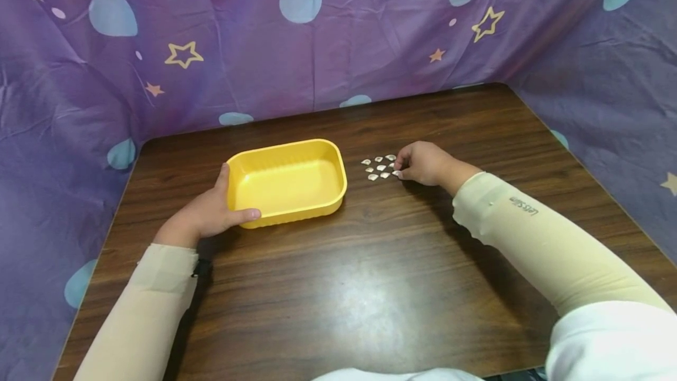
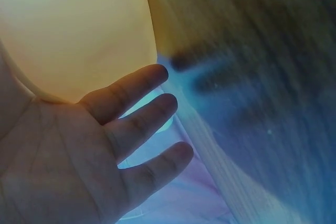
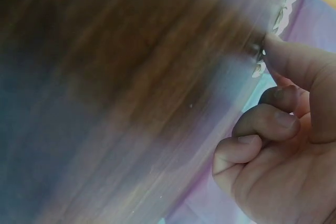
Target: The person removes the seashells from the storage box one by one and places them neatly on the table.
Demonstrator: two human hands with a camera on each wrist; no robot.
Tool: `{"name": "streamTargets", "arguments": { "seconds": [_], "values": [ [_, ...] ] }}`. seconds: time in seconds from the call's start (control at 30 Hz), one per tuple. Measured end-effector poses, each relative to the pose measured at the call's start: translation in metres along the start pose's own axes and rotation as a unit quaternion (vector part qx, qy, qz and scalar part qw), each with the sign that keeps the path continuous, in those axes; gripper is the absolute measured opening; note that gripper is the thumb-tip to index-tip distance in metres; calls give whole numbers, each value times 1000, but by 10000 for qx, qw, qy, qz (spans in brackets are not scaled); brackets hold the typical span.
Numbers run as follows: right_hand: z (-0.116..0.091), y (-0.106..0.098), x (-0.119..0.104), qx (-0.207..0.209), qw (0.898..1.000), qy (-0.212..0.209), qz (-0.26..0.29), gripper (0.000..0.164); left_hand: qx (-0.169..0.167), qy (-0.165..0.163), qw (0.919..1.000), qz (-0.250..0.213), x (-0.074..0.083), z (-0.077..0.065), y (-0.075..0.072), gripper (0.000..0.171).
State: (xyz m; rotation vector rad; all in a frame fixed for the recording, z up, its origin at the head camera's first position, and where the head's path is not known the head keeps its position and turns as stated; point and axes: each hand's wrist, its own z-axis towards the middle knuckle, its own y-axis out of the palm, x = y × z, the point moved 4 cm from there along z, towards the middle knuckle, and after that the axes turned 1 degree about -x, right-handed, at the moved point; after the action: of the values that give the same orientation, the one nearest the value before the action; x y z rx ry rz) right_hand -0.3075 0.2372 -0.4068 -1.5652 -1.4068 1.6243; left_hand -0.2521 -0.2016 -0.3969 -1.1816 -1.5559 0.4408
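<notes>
A yellow rectangular plastic bin (image 1: 288, 216) stands on the table with nothing in it. My left hand (image 1: 214, 207) spans its left end, thumb over the front rim and fingers along the outer side. In the left wrist view, three straight fingers (image 2: 149, 121) lie beside the bin wall (image 2: 79, 35). Several small, pale, fan-shaped seashells (image 1: 381, 167) lie in short rows right of the bin. My right hand (image 1: 423, 163) is at their right edge, thumb and index finger pinching the front-right shell (image 1: 395, 173). Its other fingers (image 3: 268, 121) are curled in.
The dark wood-grain table (image 1: 317, 287) reflects a bright patch of light near its front. Behind it and at both sides hangs a purple cloth (image 1: 365, 34) with stars and balloon shapes. Pale sleeves (image 1: 545, 240) cover both forearms.
</notes>
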Motion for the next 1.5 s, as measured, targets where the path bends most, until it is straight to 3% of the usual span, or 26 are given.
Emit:
{"name": "streamTargets", "arguments": {
  "seconds": [0.3, 1.03, 1.27, 1.5],
  "values": [
    [-1, -2, -1, 106, 9994, -36, -323, 5, 47, 43, 9999, 105, 1, 2, 0, 141],
    [-3, -8, -3, 250, 9986, -67, -456, 11, 32, 65, 9998, 195, 4, 2, 3, 139],
    [-19, -30, 0, 843, 9962, -87, -178, 39, 30, 196, 9998, 51, 3, 4, 4, 138],
    [-44, -59, 14, 1498, 9831, -248, -1024, 75, 91, 167, 9997, 175, 4, 5, 5, 139]
  ]
}}
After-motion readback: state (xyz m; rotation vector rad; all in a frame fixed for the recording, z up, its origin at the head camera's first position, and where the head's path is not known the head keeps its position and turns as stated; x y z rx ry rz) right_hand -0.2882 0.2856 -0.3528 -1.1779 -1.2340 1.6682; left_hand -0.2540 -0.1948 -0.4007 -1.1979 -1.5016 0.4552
